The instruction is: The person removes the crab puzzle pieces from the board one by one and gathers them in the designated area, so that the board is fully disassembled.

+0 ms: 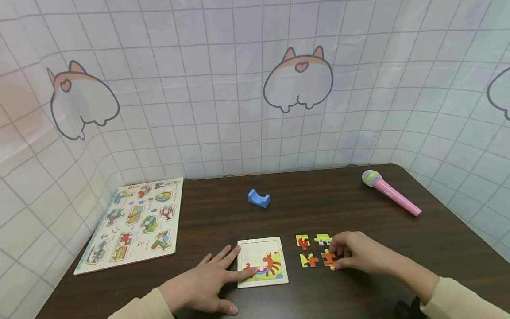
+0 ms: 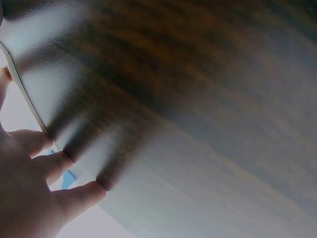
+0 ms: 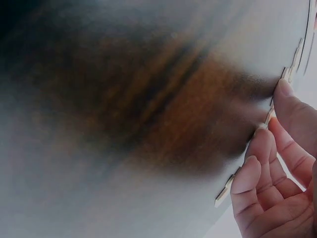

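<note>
Fingers (image 1: pixel 338 242) of the right hand (image 1: pixel 360 252) pinch one of four loose puzzle pieces (image 1: pixel 328 259) beside one tray (image 1: pixel 253 251); the left hand (image 1: pixel 207 281), fingers spread, touches it. Brown desk (image 1: pixel 215 212), gridded white backdrop (image 1: pixel 223 146); one blue block (image 1: pixel 259 200), one picture board (image 1: pixel 149 240), one pink microphone (image 1: pixel 392 193)

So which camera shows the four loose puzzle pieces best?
The head view: all four loose puzzle pieces show their coloured tops, even the lower right one at the right hand. The right wrist view shows only some thin edges beside that hand. I can't spot any in the left wrist view.
</note>
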